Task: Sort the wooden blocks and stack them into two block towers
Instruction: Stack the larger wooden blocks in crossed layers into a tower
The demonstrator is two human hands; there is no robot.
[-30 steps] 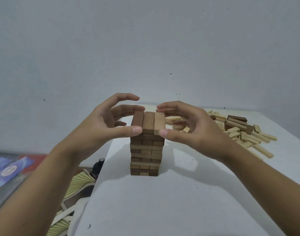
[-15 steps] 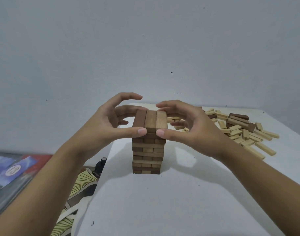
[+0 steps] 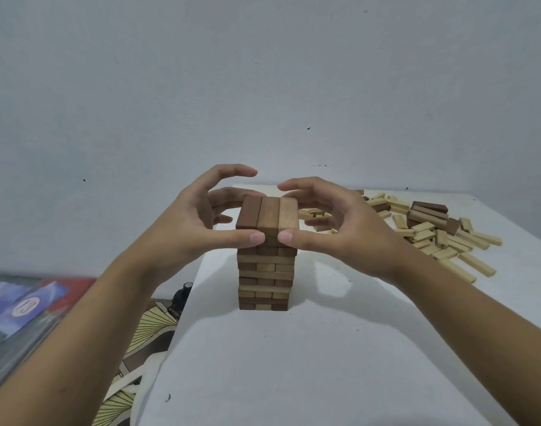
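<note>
Bare table point(image 3: 294, 364) before tower point(image 3: 266, 272); block pile point(image 3: 432, 232) rightward

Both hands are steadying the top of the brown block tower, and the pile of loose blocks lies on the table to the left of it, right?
Not quite. The head view shows the pile of loose blocks lying right of the tower, not left. Both the left hand and right hand do frame its top layer.

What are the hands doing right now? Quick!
Left hand: open and curled, thumb pressed on the near end of the top blocks of the brown tower.
Right hand: the same, thumb pressed there too.
</note>
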